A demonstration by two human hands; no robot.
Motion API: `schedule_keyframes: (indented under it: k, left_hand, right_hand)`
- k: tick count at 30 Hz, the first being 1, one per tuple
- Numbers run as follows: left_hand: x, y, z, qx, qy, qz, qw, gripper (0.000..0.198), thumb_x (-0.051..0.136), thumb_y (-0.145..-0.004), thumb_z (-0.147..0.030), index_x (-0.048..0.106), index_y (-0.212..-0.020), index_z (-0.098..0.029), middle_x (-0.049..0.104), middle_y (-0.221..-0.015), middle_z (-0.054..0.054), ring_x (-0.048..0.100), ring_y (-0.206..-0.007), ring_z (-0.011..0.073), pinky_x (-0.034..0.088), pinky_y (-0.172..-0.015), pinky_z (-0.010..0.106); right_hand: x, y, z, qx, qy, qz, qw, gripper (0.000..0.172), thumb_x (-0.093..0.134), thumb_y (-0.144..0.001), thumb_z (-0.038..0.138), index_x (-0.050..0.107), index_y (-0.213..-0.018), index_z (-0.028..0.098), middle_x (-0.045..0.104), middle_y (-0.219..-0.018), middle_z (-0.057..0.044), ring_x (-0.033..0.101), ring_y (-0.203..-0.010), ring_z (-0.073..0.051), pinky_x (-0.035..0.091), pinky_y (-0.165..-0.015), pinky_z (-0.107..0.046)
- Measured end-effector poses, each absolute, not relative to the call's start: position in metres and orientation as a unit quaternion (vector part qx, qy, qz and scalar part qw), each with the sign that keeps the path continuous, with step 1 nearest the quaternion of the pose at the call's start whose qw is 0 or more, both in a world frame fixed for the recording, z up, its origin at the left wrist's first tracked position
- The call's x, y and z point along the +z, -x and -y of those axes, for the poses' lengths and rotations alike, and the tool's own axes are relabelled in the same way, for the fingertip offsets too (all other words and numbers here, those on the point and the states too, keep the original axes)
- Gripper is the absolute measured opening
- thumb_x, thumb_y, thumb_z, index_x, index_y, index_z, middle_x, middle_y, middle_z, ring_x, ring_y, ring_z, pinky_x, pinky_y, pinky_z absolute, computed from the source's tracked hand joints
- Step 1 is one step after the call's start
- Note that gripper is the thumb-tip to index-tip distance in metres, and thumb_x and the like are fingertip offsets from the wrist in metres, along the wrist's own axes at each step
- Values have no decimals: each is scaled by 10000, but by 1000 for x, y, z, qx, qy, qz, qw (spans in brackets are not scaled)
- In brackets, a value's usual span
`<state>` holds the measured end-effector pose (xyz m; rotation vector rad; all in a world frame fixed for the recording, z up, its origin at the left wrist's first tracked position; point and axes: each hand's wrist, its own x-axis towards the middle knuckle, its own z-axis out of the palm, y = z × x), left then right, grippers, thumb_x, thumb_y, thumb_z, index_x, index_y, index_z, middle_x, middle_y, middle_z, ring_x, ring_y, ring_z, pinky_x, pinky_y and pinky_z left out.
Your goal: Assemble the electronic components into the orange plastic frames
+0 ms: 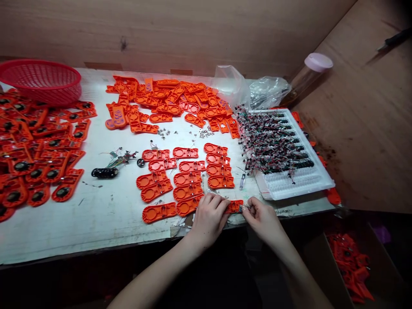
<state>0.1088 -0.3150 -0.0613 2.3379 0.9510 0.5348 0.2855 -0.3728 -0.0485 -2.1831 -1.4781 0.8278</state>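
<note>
At the table's front edge my left hand (210, 214) is closed over an orange plastic shell (235, 206), hiding its left part. My right hand (260, 216) pinches at the shell's right end; whatever small piece lies between thumb and finger is too tiny to make out. Behind and left of my hands, orange shells (187, 179) with small metal parts in them lie open side up in rough columns. A small screwdriver (242, 179) with a clear handle rests just beyond my hands. Small metal pieces (206, 133) are scattered further back.
A white ribbed tray (299, 189) at right carries wired black round parts (273, 141). More orange shells (174, 98) are heaped at the back, and shells with speakers (38, 159) at left by a red basket (41, 81). A box (341, 274) of orange parts stands below right.
</note>
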Motion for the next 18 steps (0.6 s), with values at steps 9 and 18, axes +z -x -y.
schedule_keyframes:
  k: [9, 18]
  left_hand:
    - [-63, -110, 315, 179, -883, -352, 253, 336, 567, -868, -249, 536, -1193, -170, 587, -1002, 73, 487, -942, 237, 463, -794, 386]
    - [-64, -111, 314, 180, -881, -356, 256, 298, 542, -881, -267, 557, -1166, -181, 572, -984, 67, 478, -926, 234, 460, -786, 383]
  right_hand:
    - [-40, -288, 364, 304, 773, 541, 132, 215, 431, -772, 383, 375, -633, 228, 415, -467, 37, 380, -448, -132, 233, -483, -244]
    - [-33, -286, 356, 301, 762, 571, 53, 217, 400, -809, 339, 362, -632, 218, 418, -499, 27, 368, -482, -133, 201, -504, -254]
